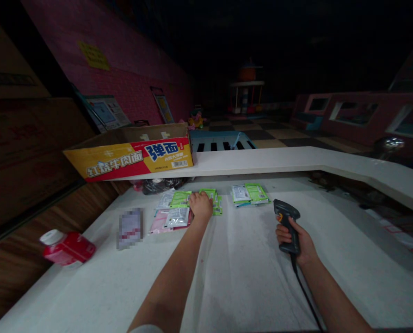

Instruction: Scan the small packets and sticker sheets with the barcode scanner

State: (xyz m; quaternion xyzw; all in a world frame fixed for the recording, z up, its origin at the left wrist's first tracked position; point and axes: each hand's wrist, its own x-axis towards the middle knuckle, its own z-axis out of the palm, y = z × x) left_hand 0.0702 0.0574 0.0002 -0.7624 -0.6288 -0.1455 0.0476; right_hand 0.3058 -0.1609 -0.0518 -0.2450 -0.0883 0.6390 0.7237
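Observation:
My left hand is closed, fingers curled down at a green packet; its fingertips are partly hidden. Just left lies another green packet beside white ones. Nearer me, a silver-white packet rests on pink packets. A separate pile of green and white packets lies to the right, with neither hand touching it. In my right hand is a dark handheld barcode scanner, held upright by its grip. Its cable runs down toward the bottom edge.
A red bottle with a white cap lies at the left, near a blurred-out item. An open red and yellow carton stands on the raised white ledge behind the white counter. Brown cartons are stacked far left.

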